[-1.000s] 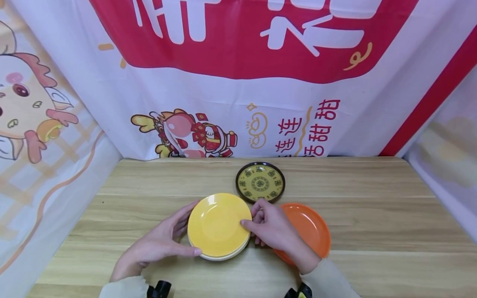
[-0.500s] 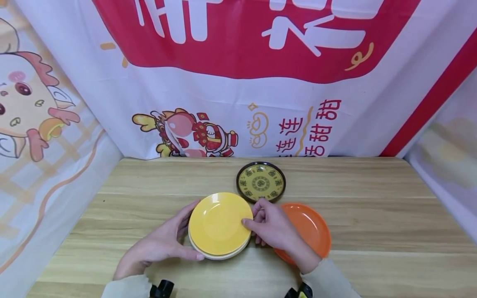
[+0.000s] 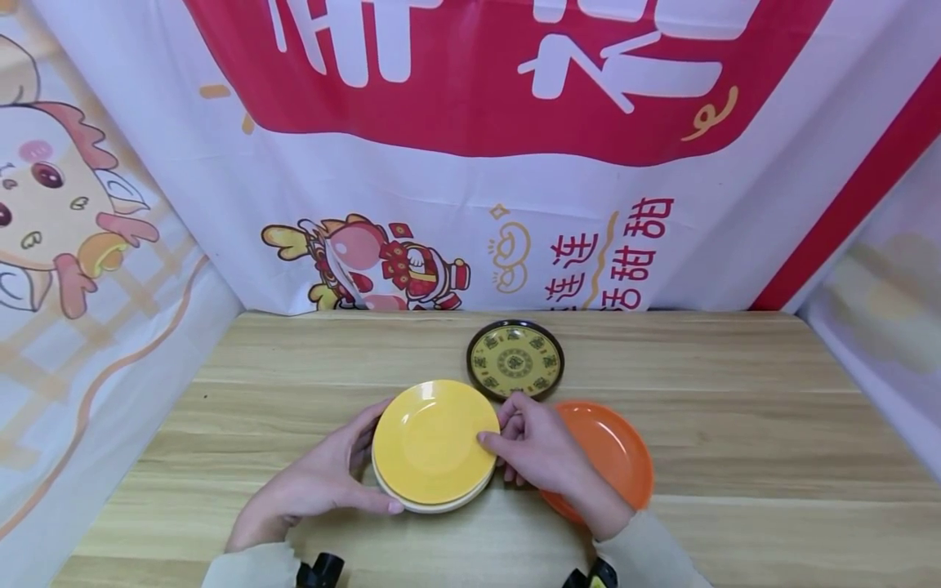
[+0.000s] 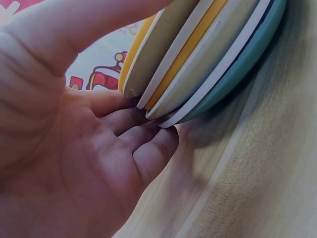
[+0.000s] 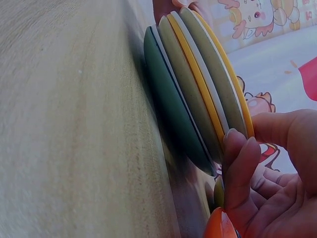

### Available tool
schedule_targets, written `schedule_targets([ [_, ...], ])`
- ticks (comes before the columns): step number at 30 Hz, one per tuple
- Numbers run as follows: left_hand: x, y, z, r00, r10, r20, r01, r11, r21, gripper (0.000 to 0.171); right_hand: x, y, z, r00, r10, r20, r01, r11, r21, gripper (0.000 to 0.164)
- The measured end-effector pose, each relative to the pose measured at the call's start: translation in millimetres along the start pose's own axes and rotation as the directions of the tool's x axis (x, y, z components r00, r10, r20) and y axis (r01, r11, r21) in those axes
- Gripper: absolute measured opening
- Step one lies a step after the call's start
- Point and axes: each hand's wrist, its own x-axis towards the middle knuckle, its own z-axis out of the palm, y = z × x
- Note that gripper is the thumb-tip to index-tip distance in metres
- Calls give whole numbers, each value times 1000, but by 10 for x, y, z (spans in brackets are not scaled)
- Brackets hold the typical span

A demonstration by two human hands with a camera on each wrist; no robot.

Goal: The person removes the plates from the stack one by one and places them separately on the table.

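Note:
A stack of several round plates stands on the wooden table, with a glossy yellow plate (image 3: pixel 434 449) on top. Beige, white and more yellow rims show below it in both wrist views, down to a green plate (image 5: pixel 166 99) at the bottom. My left hand (image 3: pixel 327 482) grips the stack from the left, thumb at the front rim and fingers behind the edges. At the right side my right hand (image 3: pixel 540 449) holds the rim, its thumb on the top yellow plate and its fingertips against the edges of the plates beneath.
An orange plate (image 3: pixel 613 453) lies to the right, partly under my right forearm in the head view. Behind the stack is a dark-rimmed patterned plate (image 3: pixel 515 359). A printed cloth (image 3: pixel 470 229) hangs along the table's back edge, with others at both sides.
The left thumb has slipped slightly right and down along the stack's front rim. The head view has shifted a little. The right hand keeps its place on the rim.

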Motion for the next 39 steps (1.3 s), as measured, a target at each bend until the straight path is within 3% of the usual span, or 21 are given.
schedule_targets([
  [23, -2, -13, -9, 1000, 7, -8, -7, 999, -37, 124, 8, 23, -3, 1000, 4, -7, -4, 1000, 12, 26],
  [39, -4, -10, -18, 1000, 15, 5, -15, 1000, -12, 119, 18, 33, -24, 1000, 21, -15, -20, 1000, 24, 27],
])
